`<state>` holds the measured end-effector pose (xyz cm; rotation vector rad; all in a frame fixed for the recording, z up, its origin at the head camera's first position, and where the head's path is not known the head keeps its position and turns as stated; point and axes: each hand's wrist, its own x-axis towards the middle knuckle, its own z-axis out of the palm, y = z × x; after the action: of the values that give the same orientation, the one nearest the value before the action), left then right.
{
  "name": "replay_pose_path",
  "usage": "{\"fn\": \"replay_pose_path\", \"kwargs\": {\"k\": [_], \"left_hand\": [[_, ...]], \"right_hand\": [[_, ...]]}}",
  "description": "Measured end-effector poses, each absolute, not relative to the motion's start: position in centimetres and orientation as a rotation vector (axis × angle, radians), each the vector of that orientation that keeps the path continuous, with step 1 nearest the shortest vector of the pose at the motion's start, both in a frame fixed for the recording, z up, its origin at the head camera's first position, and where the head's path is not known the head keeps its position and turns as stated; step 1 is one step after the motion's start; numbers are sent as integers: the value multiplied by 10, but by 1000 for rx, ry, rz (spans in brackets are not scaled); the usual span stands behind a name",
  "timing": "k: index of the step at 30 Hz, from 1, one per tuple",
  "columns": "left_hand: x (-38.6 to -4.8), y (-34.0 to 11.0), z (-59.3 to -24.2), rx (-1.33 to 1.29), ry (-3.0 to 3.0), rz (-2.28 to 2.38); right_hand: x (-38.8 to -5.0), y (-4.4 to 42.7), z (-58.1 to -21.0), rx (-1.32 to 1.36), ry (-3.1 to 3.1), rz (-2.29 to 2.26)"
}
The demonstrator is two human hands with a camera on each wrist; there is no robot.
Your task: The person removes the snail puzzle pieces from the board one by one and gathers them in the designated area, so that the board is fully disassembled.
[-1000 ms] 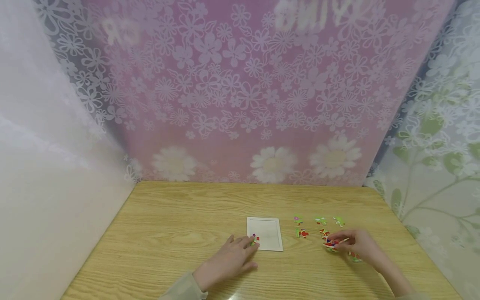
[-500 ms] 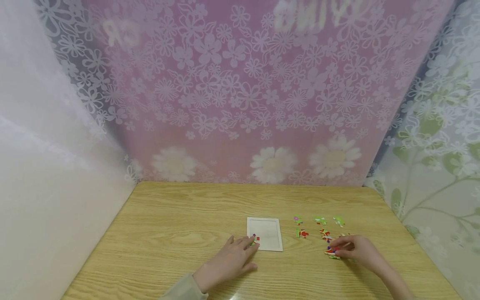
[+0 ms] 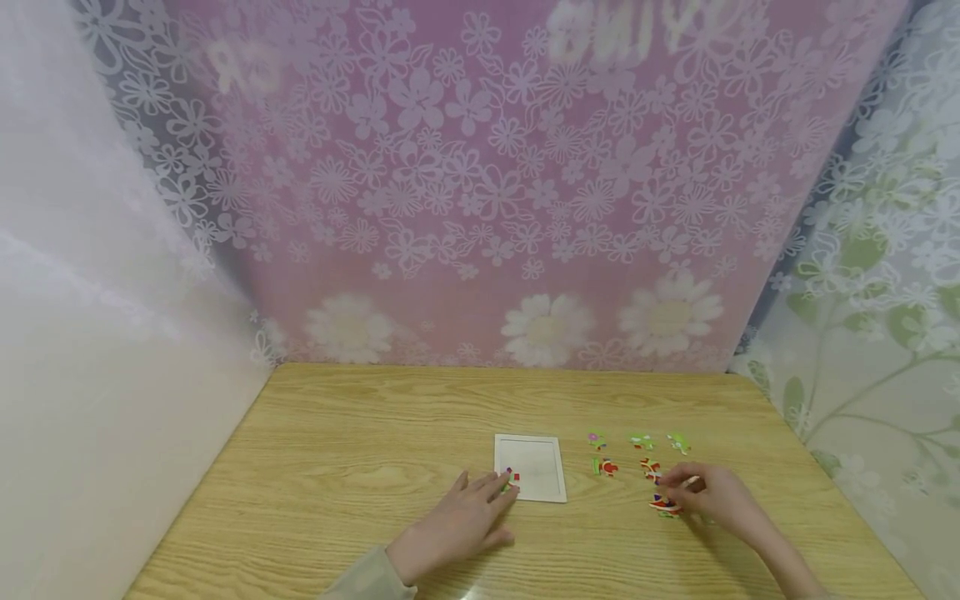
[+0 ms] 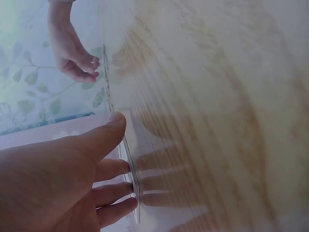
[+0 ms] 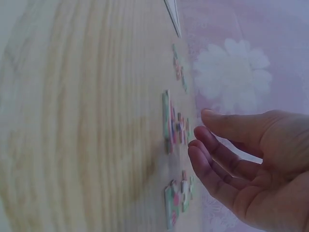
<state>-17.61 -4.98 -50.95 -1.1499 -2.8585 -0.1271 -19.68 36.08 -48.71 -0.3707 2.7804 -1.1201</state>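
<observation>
My left hand [image 3: 459,525] lies with straight fingers at the lower left corner of the white puzzle tray [image 3: 540,458]. Its fingertips touch the tray's edge and a small red and green puzzle piece [image 3: 513,478] in that corner, partly hidden by the fingers. On the right, my right hand [image 3: 716,498] hovers low over loose jigsaw pieces. In the right wrist view its thumb and fingers [image 5: 200,162] are apart, with nothing between them. Just left of those fingertips lies a red, purple and white puzzle piece [image 3: 663,503], which seems to overlap a green one.
Several other pieces lie between tray and right hand: a green one with a pink flower [image 3: 596,440], two green ones [image 3: 678,442] at the back, a red one [image 3: 606,467]. Some are hidden under the right hand. A floral curtain [image 3: 480,208] hangs behind the wooden table [image 3: 360,442].
My right hand has lowered a puzzle piece, let go of the red and purple one on the table, and lifted slightly away. The left hand and tray have stayed in place.
</observation>
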Motion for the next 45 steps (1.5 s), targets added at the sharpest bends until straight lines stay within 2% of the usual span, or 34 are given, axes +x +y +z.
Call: {"fn": "replay_pose_path", "kwargs": {"k": [20,34,45], "left_hand": [[-172,-63,-503,-1154,-2892,-179],[-173,-73,-503,-1128,-2906,-184],[-174,-73,-504,-1132,-2947,-189]], "right_hand": [[-221,301,-466,-507,2880,-1124],[-238,252,-471,-595,2638,-1437],[-243,207,-479,-600,2504,-1455]]}}
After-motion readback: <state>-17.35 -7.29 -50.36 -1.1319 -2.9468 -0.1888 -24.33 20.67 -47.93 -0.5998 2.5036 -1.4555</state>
